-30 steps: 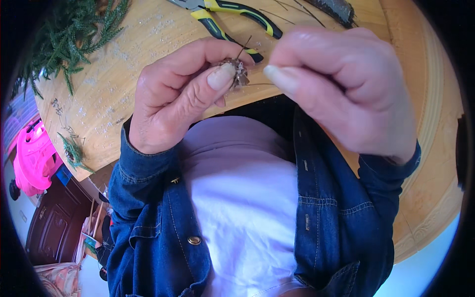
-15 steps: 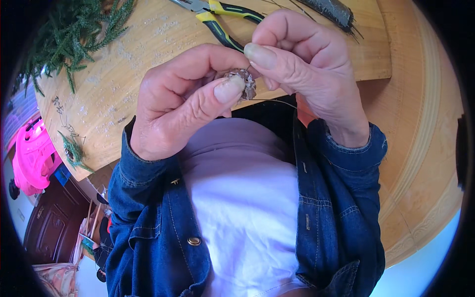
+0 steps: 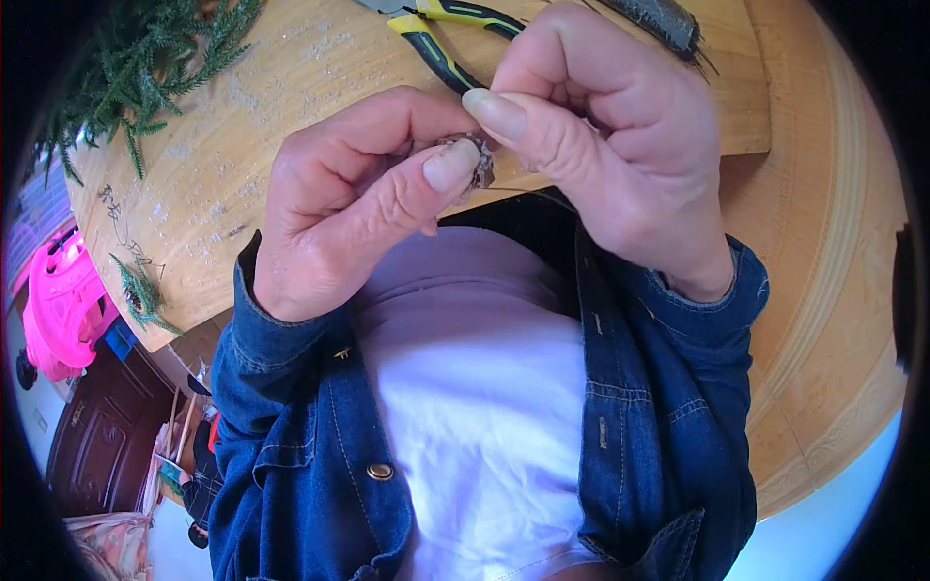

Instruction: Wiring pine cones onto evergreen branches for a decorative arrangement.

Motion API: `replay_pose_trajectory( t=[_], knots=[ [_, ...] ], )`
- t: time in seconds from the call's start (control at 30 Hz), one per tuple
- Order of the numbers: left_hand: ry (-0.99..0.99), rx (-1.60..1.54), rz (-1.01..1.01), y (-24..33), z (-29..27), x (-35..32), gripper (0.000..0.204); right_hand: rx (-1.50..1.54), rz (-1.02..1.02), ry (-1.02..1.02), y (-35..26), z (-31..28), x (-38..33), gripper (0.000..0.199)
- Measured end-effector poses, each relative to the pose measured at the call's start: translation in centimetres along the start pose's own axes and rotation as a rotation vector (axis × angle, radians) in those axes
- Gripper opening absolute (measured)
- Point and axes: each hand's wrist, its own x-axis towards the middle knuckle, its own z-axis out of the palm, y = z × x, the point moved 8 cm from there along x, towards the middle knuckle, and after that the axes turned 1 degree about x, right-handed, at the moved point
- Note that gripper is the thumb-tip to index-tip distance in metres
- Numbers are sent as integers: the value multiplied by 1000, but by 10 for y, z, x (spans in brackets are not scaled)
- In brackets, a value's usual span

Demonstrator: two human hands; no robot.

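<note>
Between the thumb and fingers of my left hand [image 3: 339, 198] is a small brown pine cone [image 3: 482, 167] with whitish flecks, partly hidden by the thumb. A thin dark wire [image 3: 539, 195] runs from the cone toward the right, passing below my right hand [image 3: 625, 155]. The right thumb and forefinger are pinched together just above the cone, at what looks like another end of the wire; the fingertips mostly cover it. Both hands are held up over the table's near edge.
Yellow-and-black pliers [image 3: 433, 56] lie beyond my hands on the wooden table [image 3: 228, 155], which is strewn with whitish flecks. Green artificial pine branches [image 3: 145, 73] fill the far left, a small sprig [image 3: 141, 292] the left edge. A dark bundle of wires [image 3: 657, 24] lies far right.
My right hand has turned at the wrist and its pinched fingertips have shifted slightly left. The left hand keeps its hold on the pine cone, almost unmoved.
</note>
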Motion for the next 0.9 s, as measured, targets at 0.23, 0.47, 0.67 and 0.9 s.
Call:
replay_pose_trajectory(
  t=[0.23, 0.47, 0.67, 0.9],
  knots=[
    [83, 45, 30, 1, -4, -1, 28, -294, -198, 73, -18, 1, -6, 16],
    [102, -98, 55, -6, -12, 0, 25, -223, 64, -105, 9, 1, -20, 10],
    [171, -18, 103, -2, -10, -1, 25, -359, -83, -83, -7, 9, -21, 7],
    [245, 127, 160, -2, -11, -5, 23, -400, -13, -20, -5, 11, -22, 8]
  ],
)
